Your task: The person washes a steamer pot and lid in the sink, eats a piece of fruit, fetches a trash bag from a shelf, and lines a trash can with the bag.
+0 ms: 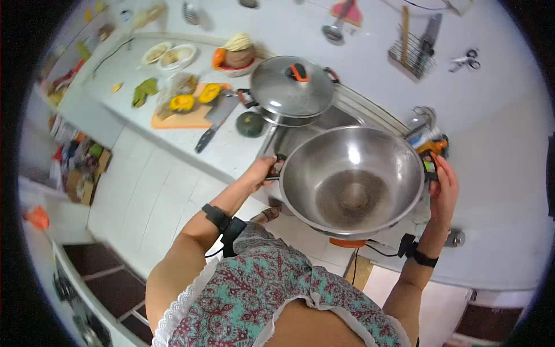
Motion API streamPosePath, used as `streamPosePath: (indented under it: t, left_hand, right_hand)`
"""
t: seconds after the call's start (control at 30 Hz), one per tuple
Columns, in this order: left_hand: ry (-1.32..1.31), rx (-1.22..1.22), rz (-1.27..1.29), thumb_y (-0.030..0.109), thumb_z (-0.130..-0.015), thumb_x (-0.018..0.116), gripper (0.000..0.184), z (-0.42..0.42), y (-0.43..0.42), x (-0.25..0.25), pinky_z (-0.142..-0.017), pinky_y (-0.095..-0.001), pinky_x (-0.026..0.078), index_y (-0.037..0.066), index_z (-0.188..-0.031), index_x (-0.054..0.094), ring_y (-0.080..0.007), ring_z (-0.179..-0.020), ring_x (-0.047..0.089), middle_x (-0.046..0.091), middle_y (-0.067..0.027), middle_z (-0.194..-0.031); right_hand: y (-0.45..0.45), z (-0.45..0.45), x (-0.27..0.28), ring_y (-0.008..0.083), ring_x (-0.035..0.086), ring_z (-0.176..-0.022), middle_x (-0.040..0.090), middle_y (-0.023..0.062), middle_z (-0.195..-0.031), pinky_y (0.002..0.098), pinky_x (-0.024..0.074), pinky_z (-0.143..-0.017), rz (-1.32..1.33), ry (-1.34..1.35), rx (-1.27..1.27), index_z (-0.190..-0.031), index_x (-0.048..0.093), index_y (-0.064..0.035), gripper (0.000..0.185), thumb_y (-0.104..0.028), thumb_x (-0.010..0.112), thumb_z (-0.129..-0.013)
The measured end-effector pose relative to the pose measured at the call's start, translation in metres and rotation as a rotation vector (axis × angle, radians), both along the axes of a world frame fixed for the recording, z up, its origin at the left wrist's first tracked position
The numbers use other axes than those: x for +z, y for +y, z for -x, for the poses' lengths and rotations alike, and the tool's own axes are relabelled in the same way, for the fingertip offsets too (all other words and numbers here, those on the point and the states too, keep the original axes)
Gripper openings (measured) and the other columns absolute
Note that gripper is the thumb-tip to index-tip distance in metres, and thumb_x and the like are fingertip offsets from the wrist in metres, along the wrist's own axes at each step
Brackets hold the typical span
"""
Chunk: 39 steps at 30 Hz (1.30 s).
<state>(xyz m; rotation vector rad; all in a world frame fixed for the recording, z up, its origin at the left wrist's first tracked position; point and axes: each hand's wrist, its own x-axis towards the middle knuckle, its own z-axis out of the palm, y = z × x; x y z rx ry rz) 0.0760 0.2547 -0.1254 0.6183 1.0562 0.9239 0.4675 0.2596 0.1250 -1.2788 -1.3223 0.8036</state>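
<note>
Between my hands is a wide stainless steel wok point(399, 191), tilted toward me, its inside showing a darker round base. My left hand point(263, 172) is closed around its left black handle. On the other side, my right hand point(443, 182) grips the right handle, which has an orange and green patch. The wok is in front of the sink point(283, 141) and hides much of it. Just behind it stands a lidded steel pot point(292, 87) with a glass lid and black-and-orange knob.
Left on the counter lie a cleaver point(217, 118), a cutting board point(196, 120) with cut pumpkin halves point(182, 103), and a dark green squash piece point(250, 124). Bottles point(430, 144) and a faucet point(425, 118) are behind the wok at right. Scissors point(465, 60) hang on the wall.
</note>
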Motion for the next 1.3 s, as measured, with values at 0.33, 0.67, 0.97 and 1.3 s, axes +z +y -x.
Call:
streamPosePath:
  t: [0.33, 0.67, 0.97, 1.3]
  left_hand:
    - [0.487, 0.557, -0.133, 0.033, -0.093, 0.045, 0.032, 0.22, -0.15, 0.042, -0.042, -0.0268, 0.029, 0.008, -0.077, 0.057, -0.0091, -0.047, 0.039, 0.045, 0.0024, -0.055]
    - [0.541, 1.014, -0.039, 0.031, -0.094, 0.046, 0.029, 0.477, -0.351, 0.02, -0.044, -0.0246, 0.025, 0.009, -0.079, 0.057, -0.0063, -0.048, 0.033, 0.04, 0.0058, -0.055]
    - [0.663, 1.304, 0.065, 0.028, -0.093, 0.047, 0.026, 0.689, -0.442, 0.013, -0.046, -0.025, 0.025, 0.01, -0.077, 0.056, -0.006, -0.049, 0.033, 0.039, 0.0058, -0.056]
    - [0.719, 1.486, 0.088, 0.035, -0.093, 0.048, 0.03, 0.927, -0.383, -0.005, -0.042, -0.0233, 0.025, 0.011, -0.076, 0.055, -0.0055, -0.046, 0.036, 0.044, 0.005, -0.058]
  right_hand:
    - [-0.033, 0.181, -0.089, 0.0044, 0.045, -0.048, 0.061, 0.006, -0.079, 0.0176, 0.0365, -0.041, 0.117, 0.222, 0.283, -0.117, 0.051, -0.0015, 0.028, -0.009, 0.054, -0.09]
    - [-0.047, 0.536, -0.165, 0.0066, 0.046, -0.045, 0.057, 0.0026, -0.068, 0.0192, 0.0343, -0.038, 0.354, 0.252, 0.772, -0.121, 0.049, -0.0025, 0.033, -0.008, 0.055, -0.089]
    - [-0.056, 0.835, -0.197, 0.0087, 0.047, -0.046, 0.058, 0.006, -0.073, 0.0204, 0.0364, -0.041, 0.566, 0.228, 1.018, -0.12, 0.05, -0.0077, 0.032, -0.009, 0.057, -0.089]
    - [0.048, 1.15, -0.224, 0.0087, 0.047, -0.049, 0.059, 0.0113, -0.084, 0.0207, 0.0371, -0.042, 0.602, 0.242, 1.197, -0.121, 0.048, -0.0043, 0.033, -0.009, 0.056, -0.089]
